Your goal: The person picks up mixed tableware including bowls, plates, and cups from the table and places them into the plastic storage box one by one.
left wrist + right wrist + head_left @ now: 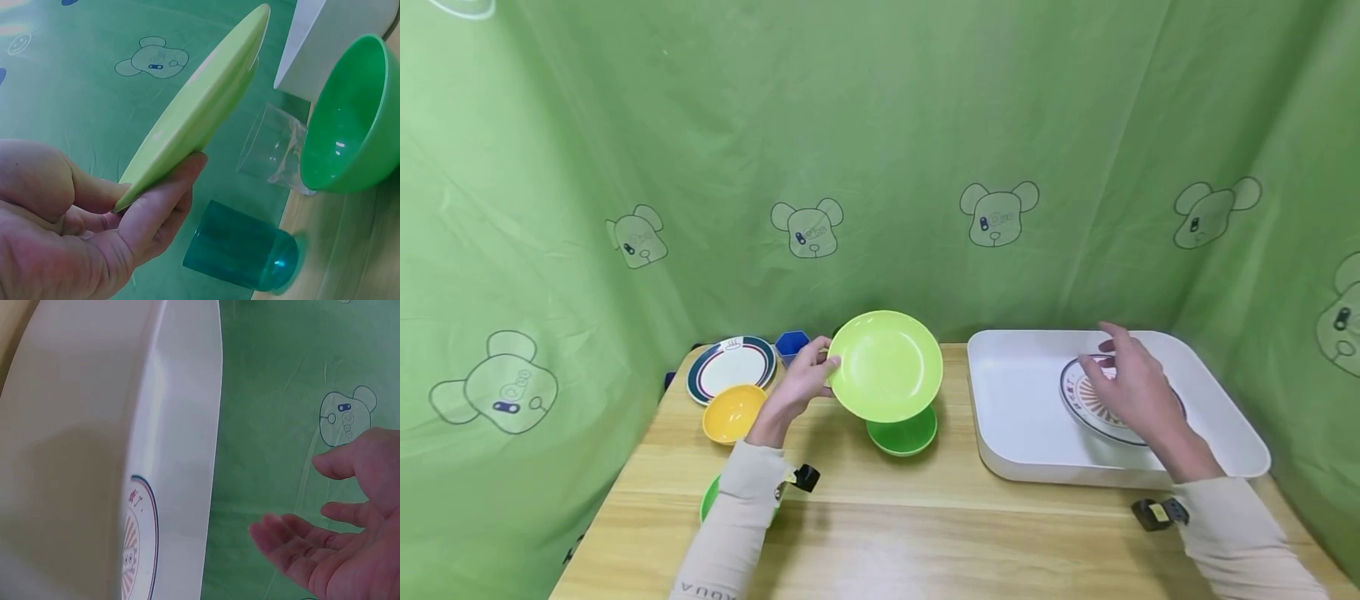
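Observation:
My left hand (805,377) pinches the rim of a lime-green plate (887,367), thumb on one face and fingers on the other. In the left wrist view the plate (187,119) is tilted, lifted off the table. Below it on the table sits a green bowl (904,433). My right hand (1131,383) hovers above a white plate with a striped pattern (1086,396), fingers spread and holding nothing. That patterned plate lies in a white tray (1015,417). The right wrist view shows the hand (337,544) apart from the plate (147,550).
On the left stand a dark-rimmed plate (730,371), a yellow bowl (730,415) and a blue hexagonal container (791,343). Another green bowl (708,498) is partly hidden by my left forearm. The left wrist view shows a clear cup (269,150) and a teal cup (240,247).

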Demonstrator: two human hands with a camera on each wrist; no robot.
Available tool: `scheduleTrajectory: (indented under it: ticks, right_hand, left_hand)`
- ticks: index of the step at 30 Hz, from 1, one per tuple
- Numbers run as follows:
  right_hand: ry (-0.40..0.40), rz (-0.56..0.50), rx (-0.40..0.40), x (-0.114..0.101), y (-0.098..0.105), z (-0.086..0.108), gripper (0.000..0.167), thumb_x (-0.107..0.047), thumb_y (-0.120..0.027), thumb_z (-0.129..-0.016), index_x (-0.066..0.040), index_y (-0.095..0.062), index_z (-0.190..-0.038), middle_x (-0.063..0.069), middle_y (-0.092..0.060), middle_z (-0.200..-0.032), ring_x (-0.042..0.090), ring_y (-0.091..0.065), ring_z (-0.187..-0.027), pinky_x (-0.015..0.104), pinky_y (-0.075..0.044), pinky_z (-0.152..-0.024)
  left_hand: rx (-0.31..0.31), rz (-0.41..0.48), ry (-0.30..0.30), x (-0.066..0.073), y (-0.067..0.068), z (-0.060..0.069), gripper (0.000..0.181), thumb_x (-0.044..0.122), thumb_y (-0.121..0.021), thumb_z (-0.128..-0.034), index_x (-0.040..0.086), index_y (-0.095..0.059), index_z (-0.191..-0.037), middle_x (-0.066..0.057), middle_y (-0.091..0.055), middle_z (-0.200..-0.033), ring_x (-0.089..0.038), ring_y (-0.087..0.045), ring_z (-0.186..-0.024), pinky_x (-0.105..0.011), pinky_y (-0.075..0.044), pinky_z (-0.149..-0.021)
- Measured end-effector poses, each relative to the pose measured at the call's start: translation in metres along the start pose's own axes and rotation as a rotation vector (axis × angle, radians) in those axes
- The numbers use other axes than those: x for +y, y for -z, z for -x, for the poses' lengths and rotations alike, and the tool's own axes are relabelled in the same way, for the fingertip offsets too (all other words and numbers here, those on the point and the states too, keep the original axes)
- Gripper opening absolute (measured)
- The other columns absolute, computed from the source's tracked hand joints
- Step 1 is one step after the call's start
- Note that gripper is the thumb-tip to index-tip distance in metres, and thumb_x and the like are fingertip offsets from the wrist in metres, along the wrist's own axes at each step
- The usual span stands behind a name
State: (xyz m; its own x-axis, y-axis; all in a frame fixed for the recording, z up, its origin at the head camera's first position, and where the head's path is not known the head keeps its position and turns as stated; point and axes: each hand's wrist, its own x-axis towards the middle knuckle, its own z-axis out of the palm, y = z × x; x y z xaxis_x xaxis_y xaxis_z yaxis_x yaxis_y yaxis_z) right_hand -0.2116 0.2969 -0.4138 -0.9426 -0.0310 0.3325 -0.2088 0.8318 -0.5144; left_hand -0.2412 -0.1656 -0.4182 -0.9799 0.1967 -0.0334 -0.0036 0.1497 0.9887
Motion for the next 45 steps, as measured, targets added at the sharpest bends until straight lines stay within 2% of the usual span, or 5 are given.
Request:
scheduleTrajectory:
  ticks: [8,15,23,29,45]
  right_hand:
    - [0.041,-0.072,0.023,-0.011,-0.008,-0.001,0.067,-0.026,-0.059,-0.104,0.007,-0.03,-0.154,0.036,-0.055,-0.126,0.052,-0.061,-0.108,0.07,-0.048,-0.09]
    - [0.055,-0.105,0.043,-0.019,-0.019,0.0,0.067,-0.03,-0.059,-0.104,0.005,-0.031,-0.155,0.034,-0.056,-0.126,0.051,-0.062,-0.107,0.067,-0.053,-0.085]
    - [0.033,-0.125,0.049,-0.033,-0.025,-0.004,0.069,-0.038,-0.056,-0.105,0.002,-0.032,-0.155,0.031,-0.056,-0.13,0.047,-0.062,-0.108,0.06,-0.057,-0.082]
    - [0.018,-0.179,0.026,-0.044,-0.03,-0.004,0.072,-0.043,-0.055,-0.105,0.0,-0.03,-0.158,0.032,-0.055,-0.133,0.049,-0.061,-0.112,0.061,-0.056,-0.084]
    - [0.042,-0.256,0.045,-0.061,-0.051,-0.007,0.069,-0.044,-0.053,-0.106,-0.007,-0.03,-0.159,0.027,-0.057,-0.134,0.047,-0.062,-0.114,0.059,-0.058,-0.086]
  left_hand:
    - [0.015,0.036,-0.009,0.002,-0.006,0.001,0.019,-0.001,-0.043,-0.1071,-0.007,-0.048,-0.124,-0.024,-0.063,-0.105,-0.018,-0.068,-0.075,-0.033,-0.063,-0.062]
    - [0.016,0.082,-0.004,0.001,-0.013,0.004,0.019,0.0,-0.042,-0.1075,-0.006,-0.046,-0.125,-0.022,-0.062,-0.105,-0.018,-0.068,-0.077,-0.034,-0.064,-0.065]
    - [0.044,0.147,-0.013,0.004,-0.025,0.006,0.016,-0.001,-0.043,-0.1065,-0.005,-0.048,-0.122,-0.017,-0.061,-0.1,-0.017,-0.067,-0.075,-0.03,-0.063,-0.063]
    - [0.064,0.198,-0.018,0.004,-0.033,0.005,0.019,-0.002,-0.045,-0.1057,-0.007,-0.048,-0.124,-0.015,-0.06,-0.096,-0.017,-0.067,-0.074,-0.03,-0.063,-0.063]
    - [0.063,0.308,-0.018,0.002,-0.049,0.006,0.023,0.0,-0.044,-0.107,-0.005,-0.045,-0.13,-0.018,-0.06,-0.104,-0.019,-0.068,-0.079,-0.031,-0.064,-0.066]
